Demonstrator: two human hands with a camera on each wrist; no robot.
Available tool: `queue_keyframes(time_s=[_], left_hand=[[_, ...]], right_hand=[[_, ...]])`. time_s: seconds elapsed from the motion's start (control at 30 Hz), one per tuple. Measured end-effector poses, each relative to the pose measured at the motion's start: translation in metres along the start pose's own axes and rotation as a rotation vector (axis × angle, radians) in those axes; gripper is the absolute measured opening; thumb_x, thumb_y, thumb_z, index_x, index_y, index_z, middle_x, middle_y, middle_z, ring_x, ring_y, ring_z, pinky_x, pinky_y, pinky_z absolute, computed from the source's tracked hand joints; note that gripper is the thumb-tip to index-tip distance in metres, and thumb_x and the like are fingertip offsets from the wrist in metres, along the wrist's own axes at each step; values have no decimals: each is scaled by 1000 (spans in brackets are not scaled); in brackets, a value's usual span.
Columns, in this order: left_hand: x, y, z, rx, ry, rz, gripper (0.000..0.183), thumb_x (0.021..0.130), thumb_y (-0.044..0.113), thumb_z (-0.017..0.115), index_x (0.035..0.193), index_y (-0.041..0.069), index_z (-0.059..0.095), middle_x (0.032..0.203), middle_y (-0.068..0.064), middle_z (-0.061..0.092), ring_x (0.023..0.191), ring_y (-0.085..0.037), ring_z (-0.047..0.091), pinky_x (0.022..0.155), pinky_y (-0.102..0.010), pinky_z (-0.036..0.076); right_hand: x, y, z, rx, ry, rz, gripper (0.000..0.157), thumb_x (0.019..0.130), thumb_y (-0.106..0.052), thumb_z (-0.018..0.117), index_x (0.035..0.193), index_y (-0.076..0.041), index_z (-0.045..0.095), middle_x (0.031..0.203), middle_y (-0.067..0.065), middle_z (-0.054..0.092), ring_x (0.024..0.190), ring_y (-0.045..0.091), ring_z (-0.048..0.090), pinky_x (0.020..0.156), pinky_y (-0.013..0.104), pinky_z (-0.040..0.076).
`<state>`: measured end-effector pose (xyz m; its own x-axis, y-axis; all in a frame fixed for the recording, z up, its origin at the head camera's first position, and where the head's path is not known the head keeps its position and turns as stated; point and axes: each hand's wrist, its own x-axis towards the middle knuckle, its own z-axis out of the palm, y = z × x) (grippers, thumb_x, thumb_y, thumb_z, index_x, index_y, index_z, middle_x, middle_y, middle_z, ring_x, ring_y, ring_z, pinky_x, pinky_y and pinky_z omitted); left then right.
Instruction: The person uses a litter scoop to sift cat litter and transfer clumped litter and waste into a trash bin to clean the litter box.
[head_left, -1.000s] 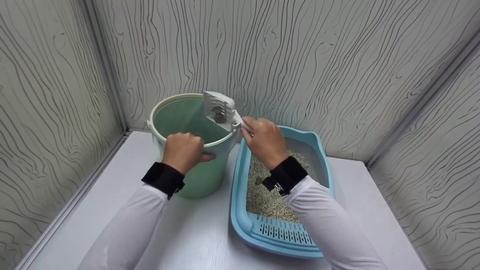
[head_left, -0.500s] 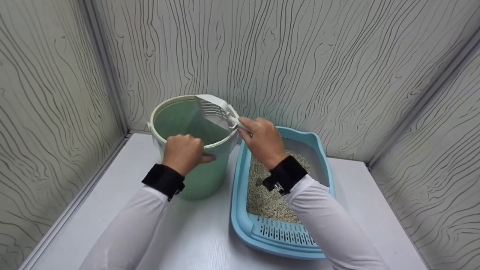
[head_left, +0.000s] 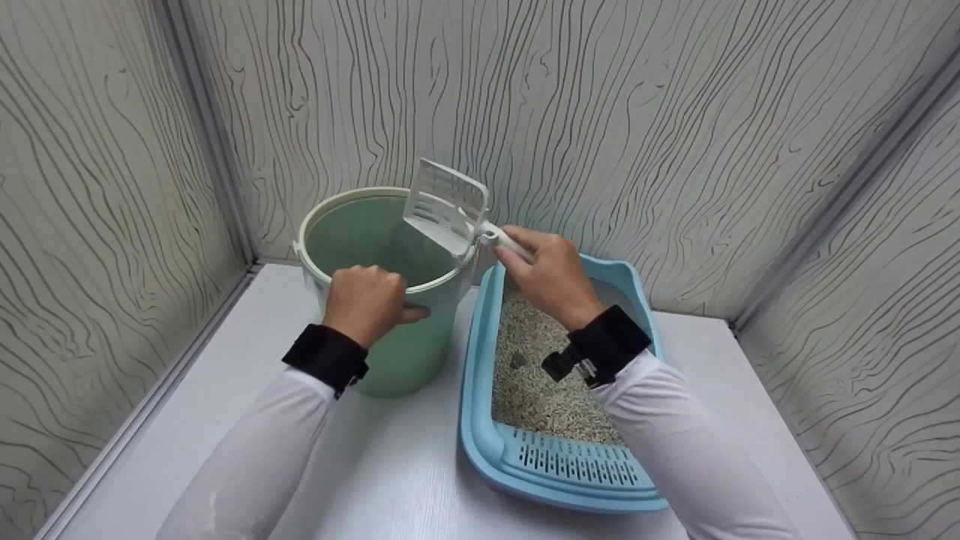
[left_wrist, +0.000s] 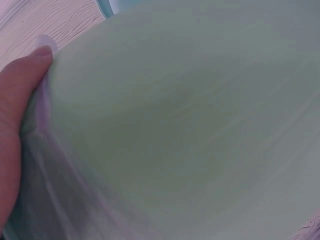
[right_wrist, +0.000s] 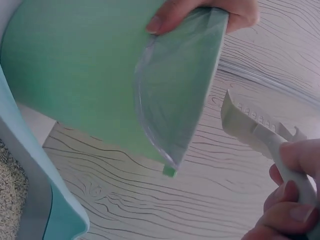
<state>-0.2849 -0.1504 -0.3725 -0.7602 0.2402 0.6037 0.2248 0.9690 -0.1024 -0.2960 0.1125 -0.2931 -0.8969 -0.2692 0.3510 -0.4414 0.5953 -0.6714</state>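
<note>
In the head view my left hand (head_left: 366,304) grips the near rim of a green bin (head_left: 409,360), thumb on the outer wall. A clear plastic liner (right_wrist: 170,95) is folded over the rim in the right wrist view. My right hand (head_left: 555,277) holds a white slotted litter scoop (head_left: 447,211) by its handle. The scoop is tilted up at the bin's right rim, and no clump shows on it. Below my right hand stands a blue litter box (head_left: 480,405) with beige litter (head_left: 547,409). One dark clump (head_left: 518,361) lies on the litter.
Bin and litter box stand side by side on a white tabletop (head_left: 397,480). Wood-grain panels (head_left: 600,112) enclose the back and both sides. The box's front has a slotted ledge (head_left: 577,465). The bottom of the bin is hidden.
A dark clump on the scoop one second ago is gone after the scoop tipped over the bin. The scoop has since turned upward and shifted right. My left hand has stayed put.
</note>
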Motion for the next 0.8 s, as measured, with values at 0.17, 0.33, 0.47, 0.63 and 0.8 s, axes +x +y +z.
queue_keyframes(time_s=[0.17, 0.33, 0.47, 0.63, 0.8], left_hand=[[0, 0, -1, -18, -7, -5, 81, 65, 75, 84, 50, 20, 28, 55, 5, 20, 53, -17, 24, 42, -37, 22], [-2, -2, -5, -27, -35, -9, 80, 68, 75, 83, 50, 19, 29, 54, 5, 21, 52, -17, 26, 42, -37, 23], [-5, -6, -7, -13, -41, -12, 79, 69, 77, 81, 49, 20, 30, 53, 5, 22, 51, -16, 27, 42, -36, 24], [-10, -8, -9, -9, -40, -14, 79, 69, 76, 82, 49, 20, 30, 54, 5, 21, 52, -17, 26, 42, -36, 23], [-11, -9, -10, -2, -32, -15, 80, 69, 75, 83, 49, 19, 29, 54, 5, 21, 51, -17, 26, 42, -37, 23]], right_hand=[[-20, 21, -35, -7, -14, 69, 33, 104, -34, 64, 135, -24, 69, 81, 3, 64, 54, 9, 45, 47, 25, 42], [-47, 55, -68, -116, 12, 75, 36, 104, -34, 65, 134, -17, 70, 90, 12, 73, 56, 10, 51, 50, 27, 46], [-62, 82, -86, -229, 24, 70, 35, 104, -32, 66, 133, -13, 71, 106, 16, 78, 71, 13, 61, 64, 28, 50], [-75, 108, -95, -319, -46, 73, 28, 102, -26, 68, 122, -9, 76, 97, 12, 76, 68, 14, 56, 62, 28, 45], [-83, 121, -92, -400, -195, 108, 29, 100, -24, 68, 117, -2, 77, 87, 10, 73, 58, 9, 49, 60, 28, 42]])
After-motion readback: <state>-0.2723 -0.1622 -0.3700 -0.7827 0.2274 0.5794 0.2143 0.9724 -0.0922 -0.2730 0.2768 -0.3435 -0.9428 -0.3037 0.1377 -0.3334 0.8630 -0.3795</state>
